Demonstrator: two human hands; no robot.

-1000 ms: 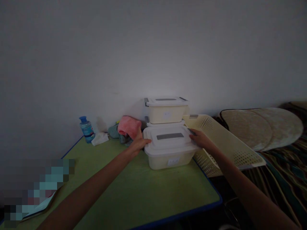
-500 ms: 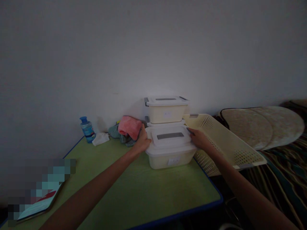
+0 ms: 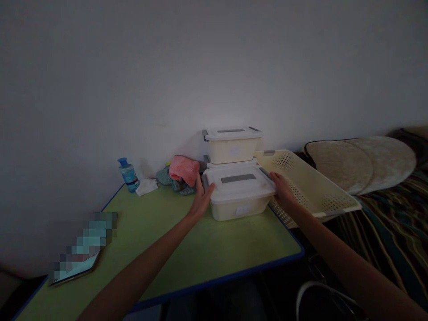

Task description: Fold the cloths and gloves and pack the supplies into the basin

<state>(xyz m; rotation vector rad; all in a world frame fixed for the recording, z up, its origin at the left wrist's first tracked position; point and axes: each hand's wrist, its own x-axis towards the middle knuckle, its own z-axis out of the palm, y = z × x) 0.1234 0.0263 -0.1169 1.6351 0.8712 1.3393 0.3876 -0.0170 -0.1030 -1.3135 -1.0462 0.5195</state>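
Note:
A cream storage box [image 3: 240,209] with a white lid [image 3: 239,183] sits near the right end of the green table. The lid has a grey strip on top and lies on the box. My left hand [image 3: 200,198] is around the box's left end by its grey latch, thumb at the front corner, fingers along the side. On the right end, my right hand [image 3: 282,191] has its fingers closed at the other grey latch [image 3: 266,174]; some fingertips are hidden. Just behind stand stacked boxes of the same kind, the upper box [image 3: 232,150] with its lid on.
The green table [image 3: 187,263] has a blue edge. On it are a blue bottle [image 3: 129,176], a white tissue [image 3: 146,186], pink cloth [image 3: 183,169] over grey cloths, and a blurred-out tablet-like device [image 3: 83,263]. A cream basket [image 3: 310,191] and a rolled beige cushion [image 3: 361,165] are at right.
Things appear slightly higher in view as the camera shifts. My left fingers have moved on the box's left end, where the grey latch now shows. My right hand stays at the right latch.

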